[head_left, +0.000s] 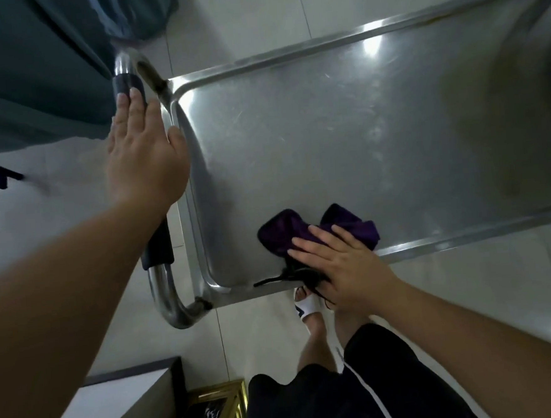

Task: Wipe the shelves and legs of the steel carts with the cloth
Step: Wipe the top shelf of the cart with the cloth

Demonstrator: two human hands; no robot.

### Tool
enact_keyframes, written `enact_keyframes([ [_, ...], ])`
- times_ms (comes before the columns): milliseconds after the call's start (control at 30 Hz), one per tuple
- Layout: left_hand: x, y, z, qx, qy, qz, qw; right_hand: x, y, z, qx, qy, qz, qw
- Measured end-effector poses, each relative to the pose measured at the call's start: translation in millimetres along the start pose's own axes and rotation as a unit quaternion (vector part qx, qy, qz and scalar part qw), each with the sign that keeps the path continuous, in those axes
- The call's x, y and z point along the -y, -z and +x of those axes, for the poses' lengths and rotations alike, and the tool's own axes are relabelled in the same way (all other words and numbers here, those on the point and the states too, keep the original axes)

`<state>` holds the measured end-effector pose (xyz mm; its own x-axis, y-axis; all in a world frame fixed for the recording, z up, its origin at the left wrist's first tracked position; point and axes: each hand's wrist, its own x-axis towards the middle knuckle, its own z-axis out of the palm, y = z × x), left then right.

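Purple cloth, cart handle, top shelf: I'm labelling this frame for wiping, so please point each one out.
purple cloth (pixel 305 231): head view, bunched fabric above the fingers.
cart handle (pixel 163 298): head view, bare steel bend near the corner.
top shelf (pixel 344 132): head view, bare middle of the steel surface.

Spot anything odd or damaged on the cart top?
Brownish grime or rust sits at the handle joint by the top shelf corner. The shelf shows fine scratches. The cloth has loose dark threads trailing over the near rim.

No legible text, label, brand, number or sign anywhere; dark mark on white slipper (pixel 308 305) unreadable.
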<state>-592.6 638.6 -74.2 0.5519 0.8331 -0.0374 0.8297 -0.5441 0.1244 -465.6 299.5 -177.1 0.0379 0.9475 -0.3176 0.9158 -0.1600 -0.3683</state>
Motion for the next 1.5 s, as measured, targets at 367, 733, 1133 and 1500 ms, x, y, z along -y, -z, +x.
enact_keyframes([
  [367, -4, 6, -7, -0.015, -0.099, 0.036, 0.994, -123, 28, -69, -0.01, -0.262, 0.003, 0.965],
  [733, -49, -6, -21, 0.135, -0.239, 0.133, 0.952, -123, 30, -67, 0.01, -0.267, -0.033, 0.963],
  [1133, -228, -82, -81, 0.162, -0.07, -0.152, 0.972, -129, 14, -74, -0.116, -0.21, -0.052, 0.969],
  [1500, -308, -148, -32, 0.081, 0.045, -0.1, 0.991, -278, 37, -163, -0.15, -0.19, -0.081, 0.967],
])
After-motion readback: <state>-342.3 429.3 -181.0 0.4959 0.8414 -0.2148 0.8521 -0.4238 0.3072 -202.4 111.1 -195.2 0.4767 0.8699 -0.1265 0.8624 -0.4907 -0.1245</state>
